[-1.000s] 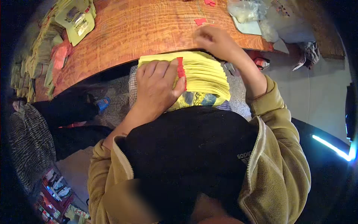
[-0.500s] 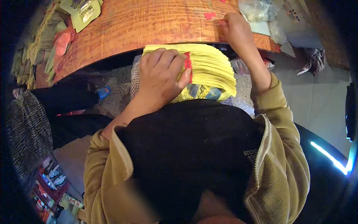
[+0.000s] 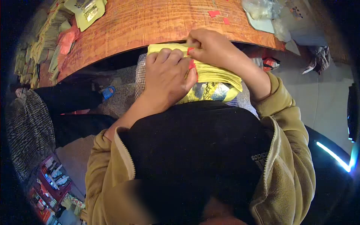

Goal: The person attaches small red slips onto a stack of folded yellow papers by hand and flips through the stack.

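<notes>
A thick stack of yellow paper sheets [image 3: 219,74] lies on my lap against the table edge, with printed figures on its lower face. My left hand [image 3: 167,73] rests on the stack's left part, fingers curled over it and thumb beside a row of red paper slips [image 3: 192,64]. Over the stack's top edge is my right hand [image 3: 212,47], its thumb and forefinger pinched on a small red slip [image 3: 190,50] at the upper end of that row.
On the wooden table [image 3: 150,22] lie loose red pieces [image 3: 214,14], clear plastic bags [image 3: 262,9] and a yellow printed packet [image 3: 87,13]. Piled yellow bundles [image 3: 44,52] stand at the left. Another person's leg [image 3: 75,98] with a blue slipper [image 3: 108,92] is below.
My right hand has come from the red pieces on the table back down to the stack. Another small red piece now shows on the table. My left hand has stayed on the stack.
</notes>
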{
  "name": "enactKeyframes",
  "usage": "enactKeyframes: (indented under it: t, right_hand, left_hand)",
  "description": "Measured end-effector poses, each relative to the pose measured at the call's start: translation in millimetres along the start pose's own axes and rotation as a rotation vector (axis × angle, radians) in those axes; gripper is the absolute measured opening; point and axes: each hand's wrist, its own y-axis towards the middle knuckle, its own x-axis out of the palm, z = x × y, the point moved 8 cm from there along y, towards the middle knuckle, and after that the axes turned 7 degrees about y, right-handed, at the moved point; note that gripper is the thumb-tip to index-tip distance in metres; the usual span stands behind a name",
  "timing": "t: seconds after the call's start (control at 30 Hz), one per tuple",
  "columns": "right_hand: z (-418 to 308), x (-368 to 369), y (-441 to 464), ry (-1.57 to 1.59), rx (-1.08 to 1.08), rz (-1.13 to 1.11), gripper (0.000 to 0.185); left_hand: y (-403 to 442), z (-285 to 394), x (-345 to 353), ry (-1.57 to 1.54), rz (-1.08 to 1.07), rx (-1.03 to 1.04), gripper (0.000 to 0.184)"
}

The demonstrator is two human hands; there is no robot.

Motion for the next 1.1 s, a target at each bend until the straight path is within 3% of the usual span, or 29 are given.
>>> enactKeyframes:
  t: [0.1, 0.17, 0.23, 0.3, 0.37, 0.43, 0.5, 0.57, 0.7, 0.73, 0.77, 0.87, 0.9, 0.97, 1.1]
  right_hand:
    - [-5, -12, -9, -0.044, -0.067, 0.060, 0.029]
    - [13, -15, -15, 0.301, 0.153, -0.123, 0.033]
    - [55, -32, -15, 0.206, 0.140, -0.033, 0.032]
    - [73, -71, -21, -0.346, 0.020, 0.265, 0.030]
    - [83, -79, -28, -0.392, 0.099, 0.310, 0.028]
    - [86, -70, -34, -0.724, -0.200, 0.379, 0.028]
    - [92, -71, -29, -0.715, -0.279, 0.428, 0.024]
    - [107, -82, -19, -0.476, -0.206, 0.456, 0.024]
    - [97, -87, -8, -0.612, -0.199, 0.500, 0.020]
    - [87, -89, -10, -0.690, -0.065, 0.496, 0.021]
    - [69, -87, -11, -0.684, -0.070, 0.489, 0.021]
    - [45, -64, -7, -0.080, 0.045, 0.239, 0.016]
    - [37, -56, -8, -0.075, 0.047, 0.240, 0.016]
    - [20, -19, -6, 0.279, 0.059, -0.060, 0.016]
    - [1, -7, -1, 0.120, 0.021, -0.086, 0.014]
  left_hand:
    - [-1, 2, 2, 0.029, -0.017, -0.027, 0.023]
    - [1, 2, -2, 0.010, 0.028, -0.004, 0.023]
    - [1, 3, -5, -0.010, 0.071, 0.019, 0.023]
    - [-1, 3, -6, 0.001, 0.121, 0.021, 0.030]
    - [0, 3, -6, 0.009, 0.108, 0.018, 0.035]
    - [2, 1, -6, -0.016, 0.055, -0.033, 0.039]
    - [3, 1, -7, -0.018, 0.078, -0.036, 0.038]
    - [2, 1, -5, -0.024, 0.084, -0.038, 0.038]
    - [3, 0, -2, -0.033, 0.133, -0.008, 0.031]
    - [3, 1, -4, -0.032, 0.152, 0.010, 0.030]
    - [3, 2, -6, -0.033, 0.169, 0.027, 0.029]
    - [2, 1, 0, -0.017, 0.097, -0.009, 0.027]
    - [3, 1, -1, -0.016, 0.092, -0.006, 0.027]
    - [6, 1, 0, 0.027, 0.035, -0.017, 0.025]
    - [4, 1, 3, 0.042, 0.010, -0.015, 0.025]
